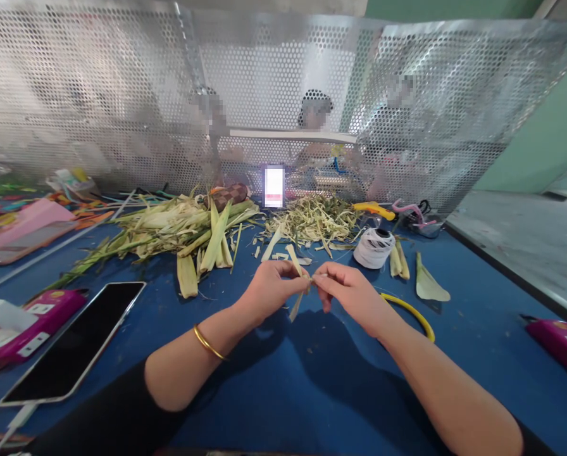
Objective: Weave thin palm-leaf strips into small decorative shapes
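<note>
My left hand pinches a narrow strip of pale green husk between thumb and fingers, and the strip's ends stick out above and below. Touching it from the other side, my right hand has thumb and index finger pressed together at the strip's edge; what exactly they grip is too small to make out. Both hands are just above the blue table. Beyond them lie a heap of husk leaves and a pile of shredded husk strips. A spool of white thread stands past my right hand.
A black-screened phone and a magenta tissue pack lie at left. A yellow curved handle is by my right forearm. A lit phone stands before the perforated metal screen, with people behind it.
</note>
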The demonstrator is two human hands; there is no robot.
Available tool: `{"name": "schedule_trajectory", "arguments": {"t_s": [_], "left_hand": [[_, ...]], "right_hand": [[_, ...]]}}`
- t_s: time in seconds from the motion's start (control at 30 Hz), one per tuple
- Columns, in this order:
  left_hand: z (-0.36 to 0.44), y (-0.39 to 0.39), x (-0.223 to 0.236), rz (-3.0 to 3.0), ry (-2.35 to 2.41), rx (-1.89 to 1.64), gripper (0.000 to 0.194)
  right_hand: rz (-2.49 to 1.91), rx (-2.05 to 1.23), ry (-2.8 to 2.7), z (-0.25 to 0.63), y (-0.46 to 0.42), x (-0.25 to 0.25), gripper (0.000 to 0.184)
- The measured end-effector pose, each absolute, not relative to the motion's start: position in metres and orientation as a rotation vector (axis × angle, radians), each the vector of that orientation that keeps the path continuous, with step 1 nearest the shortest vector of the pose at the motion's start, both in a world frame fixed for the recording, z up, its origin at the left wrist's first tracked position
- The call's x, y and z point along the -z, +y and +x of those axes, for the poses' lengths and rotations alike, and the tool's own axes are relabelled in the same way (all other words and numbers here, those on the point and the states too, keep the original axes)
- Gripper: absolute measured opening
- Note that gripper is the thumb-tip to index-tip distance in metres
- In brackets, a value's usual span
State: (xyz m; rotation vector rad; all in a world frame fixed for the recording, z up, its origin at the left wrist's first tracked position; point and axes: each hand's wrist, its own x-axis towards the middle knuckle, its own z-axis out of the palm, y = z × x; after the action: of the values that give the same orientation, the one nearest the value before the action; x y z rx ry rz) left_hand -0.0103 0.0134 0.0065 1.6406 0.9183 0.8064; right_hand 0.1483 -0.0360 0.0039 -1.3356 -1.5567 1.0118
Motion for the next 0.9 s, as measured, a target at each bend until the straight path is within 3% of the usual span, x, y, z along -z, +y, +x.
{"name": "schedule_trajectory", "arguments": {"t_s": [0.13,0.2,0.37,0.63,0.77,0.9], "left_hand": [[-0.011,0.017,-0.006,1.380,0.882,-0.792,0.006],[-0.011,0.018,-0.006,1.356,0.876,-0.780,0.006],[-0.012,0.017,-0.007,1.367,0.848,-0.712,0.009],[-0.012,0.019,-0.006,1.487,0.847,-0.706,0.010],[-0.011,0.018,-0.004,1.801,0.946,-0.789,0.011],[-0.010,0.014,-0.003,2.052,1.006,-0.858,0.015]], "right_hand": [[-1.273,-0.259,-2.022,0.154,-0.036,-0.004,0.031],[-1.201,0.062,-2.171,0.157,-0.035,-0.002,0.031],[-1.127,0.423,-2.233,0.161,-0.033,0.001,0.028],[-1.168,0.285,-2.269,0.164,-0.033,-0.004,0.027],[-1.405,-0.097,-2.072,0.159,-0.034,-0.003,0.019],[-1.547,-0.668,-1.775,0.154,-0.033,0.000,0.024]]}}
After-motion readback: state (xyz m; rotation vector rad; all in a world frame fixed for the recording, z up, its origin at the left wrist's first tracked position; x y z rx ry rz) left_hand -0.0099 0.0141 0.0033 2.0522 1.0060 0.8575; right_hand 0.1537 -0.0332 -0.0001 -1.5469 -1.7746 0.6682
